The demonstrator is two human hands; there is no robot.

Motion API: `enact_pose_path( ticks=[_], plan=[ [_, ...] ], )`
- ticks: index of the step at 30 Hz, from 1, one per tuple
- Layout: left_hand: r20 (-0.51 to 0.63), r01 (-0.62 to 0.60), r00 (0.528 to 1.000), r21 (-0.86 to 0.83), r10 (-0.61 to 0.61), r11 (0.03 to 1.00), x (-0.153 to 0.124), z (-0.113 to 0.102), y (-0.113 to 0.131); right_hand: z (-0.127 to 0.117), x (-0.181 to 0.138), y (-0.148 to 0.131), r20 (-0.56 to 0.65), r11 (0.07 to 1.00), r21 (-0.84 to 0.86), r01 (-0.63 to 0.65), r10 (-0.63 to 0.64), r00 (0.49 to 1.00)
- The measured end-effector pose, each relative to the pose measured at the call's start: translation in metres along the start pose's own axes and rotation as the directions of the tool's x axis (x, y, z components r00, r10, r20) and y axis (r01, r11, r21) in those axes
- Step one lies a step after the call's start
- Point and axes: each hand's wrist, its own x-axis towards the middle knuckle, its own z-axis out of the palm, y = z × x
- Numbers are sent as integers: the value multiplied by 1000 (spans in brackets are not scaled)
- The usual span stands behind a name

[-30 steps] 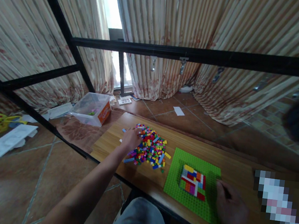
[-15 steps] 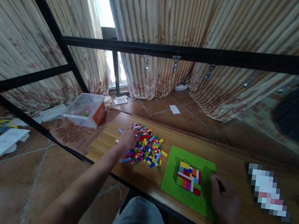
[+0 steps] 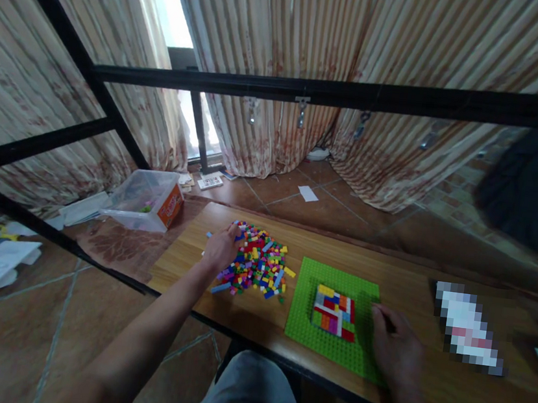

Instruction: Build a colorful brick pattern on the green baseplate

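Bricks (image 3: 258,267) in many colours lie in a loose heap on the wooden table (image 3: 244,319), and the left hand (image 3: 221,246) rests at the heap's left edge, knuckles up, fingers curled down into the pieces. Whether those fingers pinch a brick cannot be told, because the back of the hand hides the fingertips. A few stray blue pieces lie just beside the hand on the bare wood.

Right of the heap sits a green baseplate (image 3: 307,311), flat on the table, with a small block of red, yellow, white, orange and pink bricks (image 3: 334,311) pressed onto its middle. The right hand (image 3: 393,347) lies palm down on the plate's right edge, fingers loosely bent and touching the green surface, gripping nothing that shows; it covers the plate's near right corner.

Further right on the table a blurred, blocked-out patch hides whatever lies there. Beyond the table's left end, a clear plastic box (image 3: 144,198) with an orange label stands on the floor, its contents hard to make out. A black metal frame (image 3: 312,91) crosses in front of striped curtains (image 3: 295,28).
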Motion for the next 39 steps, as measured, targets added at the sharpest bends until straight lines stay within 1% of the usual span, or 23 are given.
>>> enact_pose_path(
  ticks=[2, 3, 4, 6, 8, 9, 11, 12, 14, 17, 20, 22, 25, 29, 32, 36, 39],
  plan=[
    [-64, 4, 998, -118, -12, 993, -2, 0, 4, 0, 0, -2, -11, 1000, 10, 8, -8, 1000],
    [-93, -13, 996, -184, -4, 983, -4, 0, 8, 0, 0, -4, -15, 1000, 12, 9, -9, 1000],
    [-114, -49, 993, -244, 22, 969, -7, 1, 14, 0, 0, -5, -14, 1000, 17, 17, -16, 1000],
    [-127, -161, 984, -331, 125, 930, -16, 3, 31, 1, 0, -8, -18, 999, 36, 29, -28, 999],
    [-98, -290, 957, -383, 274, 877, -29, 6, 53, 1, 1, -9, -29, 998, 49, 31, -30, 999],
    [-76, -328, 942, -421, 328, 845, -36, 9, 65, 1, 1, -10, -29, 998, 52, 32, -31, 999],
    [-40, -376, 910, -500, 413, 780, -50, 16, 89, 1, 1, -11, -31, 998, 57, 32, -31, 999],
    [-16, -381, 899, -524, 438, 762, -55, 20, 101, 1, 1, -12, -33, 998, 61, 32, -30, 999],
    [17, -371, 892, -542, 452, 754, -62, 29, 123, 1, 2, -13, -37, 997, 73, 29, -27, 999],
    [59, -345, 898, -524, 437, 779, -60, 43, 151, 1, 2, -15, -38, 996, 93, 18, -15, 999],
    [108, -340, 892, -480, 439, 809, -53, 56, 174, 0, 3, -16, -31, 994, 106, 2, 2, 1000],
    [129, -353, 887, -433, 444, 830, -50, 63, 185, -1, 3, -17, -30, 993, 116, -10, 13, 999],
    [141, -369, 887, -356, 439, 859, -49, 71, 194, -1, 3, -17, -33, 992, 128, -8, 12, 999],
    [160, -356, 893, -318, 420, 879, -49, 76, 194, -1, 3, -17, -39, 990, 143, 0, 5, 999],
    [182, -330, 894, -352, 410, 876, -46, 76, 192, 0, 4, -18, -42, 988, 155, 1, 6, 999],
    [245, -277, 881, -424, 404, 862, -41, 78, 190, -1, 4, -18, -49, 991, 135, 5, 1, 999],
    [268, -256, 876, -445, 401, 858, -39, 78, 189, -2, 3, -19, -39, 991, 133, 4, 1, 999]
  ],
)
